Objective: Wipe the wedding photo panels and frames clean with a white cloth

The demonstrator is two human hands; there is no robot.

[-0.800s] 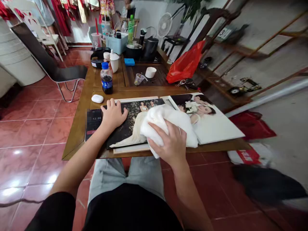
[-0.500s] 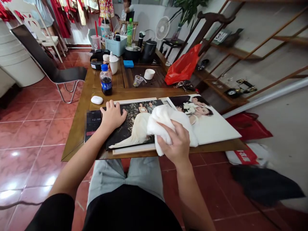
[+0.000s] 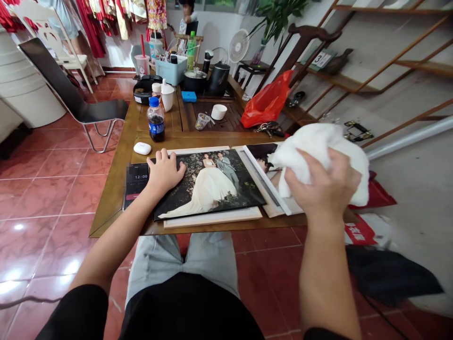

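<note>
— Wedding photo panel (image 3: 208, 186), where's it sitting?
— Flat by the near edge of the wooden table (image 3: 113, 198), on a pale board (image 3: 212, 217). Bride and groom print, dark foliage behind them.
— Hands?
— Left hand (image 3: 164, 172) lies open on the panel's left edge, fingers spread, pressing down. Right hand (image 3: 320, 184) is closed round a bunched white towel (image 3: 314, 141), held up over the table's right end.
— Step in hand?
— Left steadies the panel, right has the towel off it. Can't tell if the towel touches the second photo panel (image 3: 262, 158) just beside it; the view overlaps.
— Near the left hand?
— Black device showing 12:00 (image 3: 136, 182) just beside it, white earbud case (image 3: 142, 148) at the panel's far left corner.
— Further up the table?
— Cola bottle with a blue cap (image 3: 156, 122), white cup (image 3: 218, 112) on a dark tray, blue sponge (image 3: 188, 96), black kettle (image 3: 218, 78). Red plastic bag (image 3: 265, 106) off the far right corner.
— Beyond?
— Black chair (image 3: 88, 108) on the left, fan (image 3: 239, 46) at the back.
</note>
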